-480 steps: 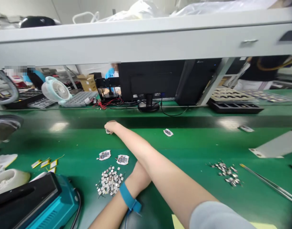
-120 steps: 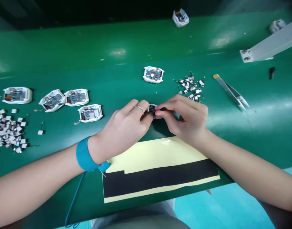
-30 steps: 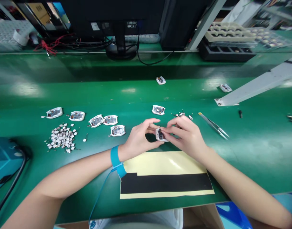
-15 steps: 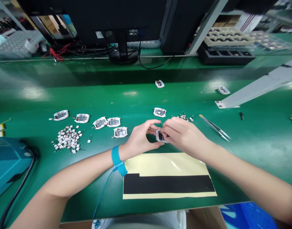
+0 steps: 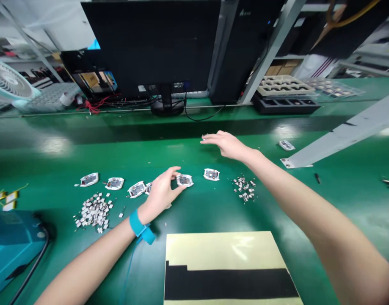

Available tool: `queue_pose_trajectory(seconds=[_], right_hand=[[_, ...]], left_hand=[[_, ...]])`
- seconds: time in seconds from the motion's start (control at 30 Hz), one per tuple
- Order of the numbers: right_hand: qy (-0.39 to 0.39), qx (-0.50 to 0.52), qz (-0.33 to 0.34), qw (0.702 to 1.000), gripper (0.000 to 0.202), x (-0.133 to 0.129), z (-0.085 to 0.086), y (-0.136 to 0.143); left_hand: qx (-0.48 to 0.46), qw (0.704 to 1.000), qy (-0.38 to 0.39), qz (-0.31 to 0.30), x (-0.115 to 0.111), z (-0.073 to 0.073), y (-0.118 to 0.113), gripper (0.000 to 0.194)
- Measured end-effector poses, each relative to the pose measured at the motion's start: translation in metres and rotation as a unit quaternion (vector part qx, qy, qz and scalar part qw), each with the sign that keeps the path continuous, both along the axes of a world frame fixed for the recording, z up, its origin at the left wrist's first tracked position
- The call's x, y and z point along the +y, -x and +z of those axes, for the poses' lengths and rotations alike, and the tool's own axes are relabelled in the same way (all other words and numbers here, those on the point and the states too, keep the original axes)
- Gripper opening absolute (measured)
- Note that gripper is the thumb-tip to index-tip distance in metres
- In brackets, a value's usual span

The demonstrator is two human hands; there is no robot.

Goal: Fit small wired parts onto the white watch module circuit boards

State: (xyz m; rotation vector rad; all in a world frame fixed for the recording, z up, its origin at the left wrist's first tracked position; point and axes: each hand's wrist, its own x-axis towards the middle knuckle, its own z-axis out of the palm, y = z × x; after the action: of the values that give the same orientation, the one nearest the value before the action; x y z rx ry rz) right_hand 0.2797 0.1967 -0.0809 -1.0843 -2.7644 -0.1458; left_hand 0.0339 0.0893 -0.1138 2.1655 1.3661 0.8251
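My left hand [image 5: 161, 188], wearing a blue wrist strap [image 5: 139, 224], has thumb and fingers around a white watch case with a circuit board [image 5: 184, 180], at or just above the green table. Farther out, my right hand [image 5: 224, 143] reaches forward with fingers stretched. A small piece of something pale shows at its fingertips, mostly covered by them. Between the hands lies another white watch case [image 5: 211, 174]. More cases, including one at the left [image 5: 114, 183], lie in a row, some partly behind my left hand.
Small loose parts form a pile [image 5: 95, 212] at left and another [image 5: 245, 188] at right. A yellow sheet with a black strip [image 5: 229, 252] lies in front. A monitor [image 5: 156, 46] stands behind; a slanted metal post [image 5: 346, 131] rises at right.
My hands have separated. The left moved leftward with a watch case in it; the right moved away toward the back. The view tilted up, and my right forearm now crosses where the tweezers lay.
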Motion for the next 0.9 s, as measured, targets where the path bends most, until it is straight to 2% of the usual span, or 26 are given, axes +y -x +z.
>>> queue_pose_trajectory(seconds=[0.1, 0.2, 0.3, 0.4, 0.5, 0.57, 0.67, 0.73, 0.8, 0.9], right_hand=[[0.004, -0.050, -0.030, 0.998, 0.053, 0.052, -0.013, -0.004], [0.026, -0.100, -0.029, 0.994, 0.025, 0.080, -0.018, -0.002], [0.049, -0.131, -0.038, 0.989, 0.022, 0.090, -0.013, -0.002], [0.041, -0.124, -0.089, 0.987, 0.020, 0.081, 0.001, -0.010], [0.003, -0.084, -0.166, 0.982, 0.026, 0.046, 0.019, -0.027], [-0.012, -0.059, -0.202, 0.978, 0.029, 0.006, 0.032, -0.042], [0.002, -0.039, -0.214, 0.976, 0.028, -0.063, 0.045, -0.065], [0.041, -0.018, -0.191, 0.981, 0.027, -0.106, 0.044, -0.076], [0.065, -0.020, -0.163, 0.984, 0.026, -0.138, 0.035, -0.077], [0.084, -0.027, -0.135, 0.987, 0.020, -0.162, 0.015, -0.059]], left_hand=[[0.083, 0.996, -0.028, 0.028, 0.011, -0.002, 0.018, 0.038], [0.139, 0.989, -0.043, 0.013, 0.011, 0.002, 0.021, 0.033], [0.162, 0.985, -0.054, -0.037, 0.005, 0.012, 0.003, 0.026], [0.167, 0.976, -0.051, -0.128, 0.002, 0.015, -0.035, 0.020], [0.162, 0.964, -0.045, -0.204, 0.002, 0.008, -0.081, 0.020], [0.153, 0.961, -0.037, -0.227, 0.005, 0.000, -0.108, 0.017], [0.131, 0.961, -0.022, -0.241, 0.012, -0.011, -0.136, 0.015], [0.110, 0.962, -0.007, -0.248, 0.016, -0.015, -0.145, 0.012], [0.082, 0.965, 0.016, -0.248, 0.018, -0.016, -0.145, 0.012], [0.027, 0.974, 0.067, -0.215, 0.017, -0.012, -0.132, 0.010]])
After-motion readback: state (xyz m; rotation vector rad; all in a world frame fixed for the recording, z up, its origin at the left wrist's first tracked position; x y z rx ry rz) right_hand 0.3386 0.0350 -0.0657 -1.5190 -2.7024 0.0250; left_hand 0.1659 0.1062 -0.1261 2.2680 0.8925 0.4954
